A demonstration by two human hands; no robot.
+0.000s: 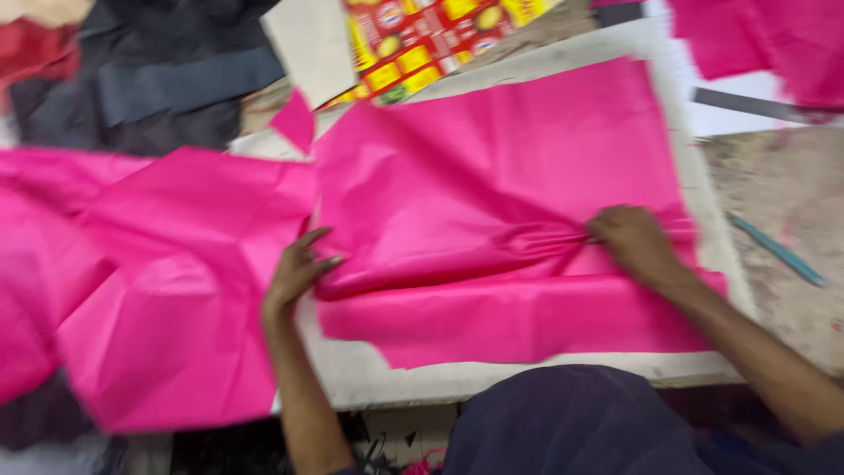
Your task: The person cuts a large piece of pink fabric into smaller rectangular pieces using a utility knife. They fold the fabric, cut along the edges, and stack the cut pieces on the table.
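Pinching the pink cloth (492, 185), the right hand (635, 241) has its fingers closed on a bunch of folds near the cloth's right edge. Wrinkles run out from that pinch toward the left, so the cloth looks pulled tight there.

Left hand (299, 268) is open, fingers spread, tips resting on the cloth's left edge, w/ nothing grabbed. It sits right where this cloth meets a 2nd pink sheet (167, 290) that hangs off the left side of the table.

Main thing: the cloth lies flat on the white board (369, 378), long side going left to right, btwn the 2 hands. Both hands touch it, one at each end. Right hand has the real hold; left hand only presses. A folded flap runs along the near side of the cloth, below the pinch, close to the person's body.

Other stuff nearby: a teal pen (778, 251) on the bare table, off to the right of the right hand, not touching it. A metal ruler (747, 104) lies farther back on the right. A yellow & red printed sheet (422, 40) is at the back, and dark cloth (149, 79) is piled back left. More pink cloth scraps (774, 44) sit back right. Picture is a bit blurry, so small details are hard to tell.
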